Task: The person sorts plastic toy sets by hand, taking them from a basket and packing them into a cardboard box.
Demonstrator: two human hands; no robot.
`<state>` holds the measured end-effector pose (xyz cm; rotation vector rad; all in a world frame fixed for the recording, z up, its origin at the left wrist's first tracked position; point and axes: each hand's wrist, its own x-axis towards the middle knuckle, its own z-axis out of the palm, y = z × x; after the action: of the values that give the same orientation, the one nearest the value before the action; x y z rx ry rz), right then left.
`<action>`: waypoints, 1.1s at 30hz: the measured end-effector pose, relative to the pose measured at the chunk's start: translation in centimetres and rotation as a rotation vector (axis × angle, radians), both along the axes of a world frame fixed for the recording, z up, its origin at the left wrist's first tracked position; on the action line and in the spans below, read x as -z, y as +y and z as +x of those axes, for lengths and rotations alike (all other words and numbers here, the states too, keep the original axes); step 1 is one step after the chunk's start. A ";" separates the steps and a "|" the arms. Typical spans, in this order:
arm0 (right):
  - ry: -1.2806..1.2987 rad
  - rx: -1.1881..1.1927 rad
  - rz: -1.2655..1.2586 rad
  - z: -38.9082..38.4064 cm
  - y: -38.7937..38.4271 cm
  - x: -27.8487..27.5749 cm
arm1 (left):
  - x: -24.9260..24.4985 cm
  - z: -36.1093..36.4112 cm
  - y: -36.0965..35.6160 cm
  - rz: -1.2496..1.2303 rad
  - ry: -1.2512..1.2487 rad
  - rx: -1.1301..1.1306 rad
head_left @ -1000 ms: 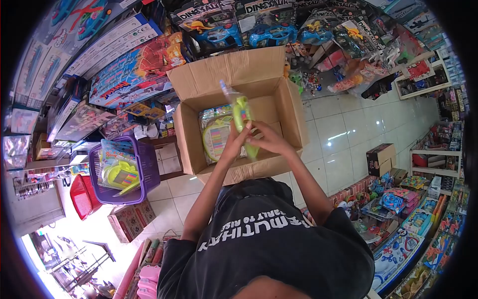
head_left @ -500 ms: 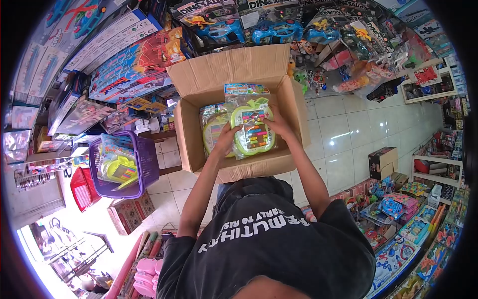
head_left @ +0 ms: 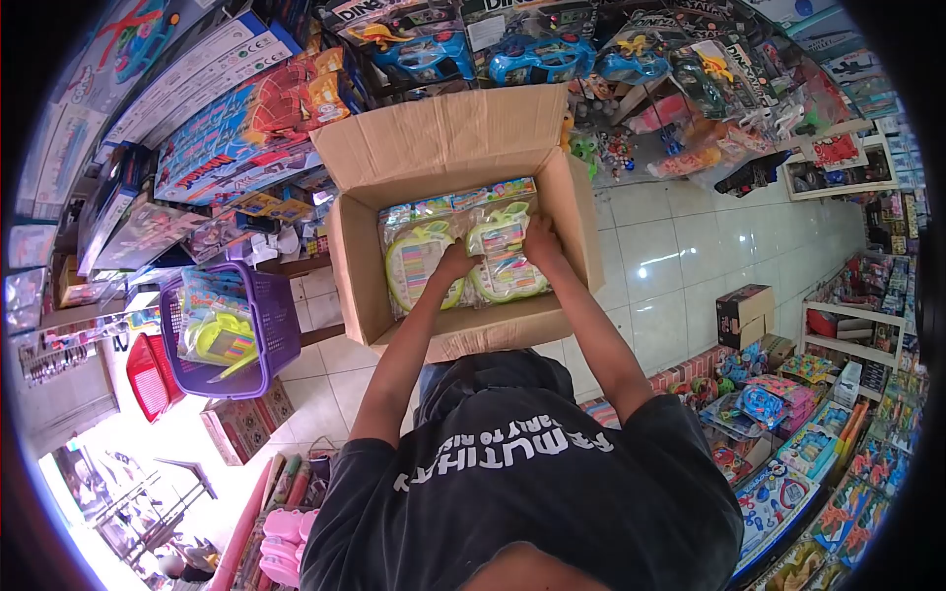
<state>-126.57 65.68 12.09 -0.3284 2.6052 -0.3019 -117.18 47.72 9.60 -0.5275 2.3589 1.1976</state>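
Note:
An open cardboard box [head_left: 350,266] stands in front of me with two bagged, green apple-shaped toys side by side in it. Each has rows of coloured strips on its face and a printed card at the top. My left hand [head_left: 455,262] grips the near-left edge of the right-hand apple-shaped toy [head_left: 505,286], over the gap between the packs. On that toy's right edge, my right hand [head_left: 540,242] is closed, fingers partly hidden. The left apple-shaped toy [head_left: 412,266] lies flat, partly under my left wrist.
Left of the box, a purple basket [head_left: 281,320] holds similar apple-shaped toys, beside a red basket [head_left: 148,379]. Boxed toys [head_left: 246,128] are stacked at the upper left. Bagged dinosaur toys [head_left: 542,59] line the back. White floor tiles [head_left: 665,256] extend to the right.
Both hands have lowered the right-hand apple-shaped toy into the box, where it now lies level beside the other one. The camera view has shifted slightly.

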 end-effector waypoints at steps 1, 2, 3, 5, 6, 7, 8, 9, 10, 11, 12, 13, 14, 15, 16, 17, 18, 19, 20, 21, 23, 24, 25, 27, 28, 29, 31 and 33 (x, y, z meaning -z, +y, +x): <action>0.001 0.010 0.060 0.0 -0.3 0.2 | -0.4 0.1 0.1 0.019 0.015 0.032; 0.001 0.010 0.061 0.0 -0.3 0.4 | -0.7 0.3 0.0 0.037 0.028 0.062; 0.011 -0.021 0.116 0.3 -0.6 -0.4 | 0.0 0.3 -0.2 0.037 0.026 0.060; 0.015 -0.058 0.167 0.8 -0.8 -0.8 | 1.9 0.8 -0.7 -0.130 0.002 0.160; -0.030 -0.118 0.158 0.8 -0.8 -0.7 | 1.2 1.0 -0.8 -0.133 -0.001 0.157; -0.073 -0.176 0.149 0.8 -0.8 -0.9 | -0.1 1.0 -0.9 -0.185 -0.054 0.154; -0.074 -0.176 0.148 1.0 -0.9 -1.1 | -1.4 1.1 -0.8 -0.236 -0.106 0.152; -0.058 -0.285 0.217 1.3 -1.3 -1.5 | -1.6 1.3 -0.9 -0.236 -0.106 0.152; -0.041 -0.395 0.285 1.6 -1.7 -2.1 | -1.8 1.5 -1.0 -0.261 -0.122 0.197; -0.042 -0.396 0.286 1.7 -2.1 -2.1 | -2.0 1.6 -1.0 -0.286 -0.138 0.240; -0.038 -0.374 0.353 1.7 -2.6 -1.7 | -2.2 1.8 -0.8 -0.286 -0.139 0.239; -0.036 -0.353 0.420 1.8 -2.8 -1.4 | -2.3 1.9 -0.5 -0.338 -0.159 0.300; -0.038 -0.355 0.419 1.8 -2.9 -1.2 | -2.5 2.0 -0.3 -0.389 -0.178 0.362; -0.109 -0.291 0.371 1.7 -2.9 -1.3 | -2.3 2.1 -0.2 -0.389 -0.181 0.361; -0.178 -0.226 0.323 1.6 -3.0 -1.6 | -2.1 2.1 -0.2 -0.391 -0.172 0.356; -0.180 -0.228 0.322 1.5 -3.0 -1.6 | -1.9 2.2 -0.2 -0.392 -0.162 0.351; -0.164 -0.266 0.289 1.4 -2.6 -0.9 | -1.9 2.2 -0.2 -0.391 -0.165 0.349; -0.147 -0.305 0.255 1.3 -2.1 -0.1 | -2.0 2.0 -0.4 -0.349 -0.182 0.358; -0.145 -0.307 0.255 1.2 -1.7 0.7 | -2.1 1.9 -0.6 -0.310 -0.197 0.367; -0.080 -0.367 0.260 1.1 -1.5 1.1 | -2.1 1.9 -0.7 -0.312 -0.195 0.363; -0.009 -0.427 0.263 0.6 -1.1 1.8 | -2.3 2.1 -0.7 -0.326 -0.185 0.385; -0.050 -0.417 0.228 0.3 -1.1 1.7 | -2.3 2.1 -0.6 -0.329 -0.183 0.383; -0.091 -0.408 0.192 0.1 -1.1 1.5 | -2.4 2.2 -0.5 -0.332 -0.180 0.379; -0.150 -0.372 0.190 -0.5 -1.3 1.5 | -2.1 2.2 -0.7 -0.342 -0.175 0.373; -0.212 -0.332 0.190 -0.7 -1.4 1.5 | -1.3 2.1 -0.9 -0.329 -0.173 0.369; -0.205 -0.331 0.189 -0.4 -1.4 1.5 | -0.7 2.0 -1.0 -0.315 -0.169 0.365; -0.101 -0.286 0.231 0.2 -1.7 1.0 | -1.8 1.9 -1.0 -0.298 -0.136 0.336; -0.162 -0.277 0.118 0.2 -1.5 0.0 | -3.0 2.4 -1.1 -0.280 -0.110 0.304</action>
<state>-126.37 64.22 12.13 -0.5898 2.3693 -0.0747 -114.78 46.57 12.60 -0.2975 2.4163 0.6931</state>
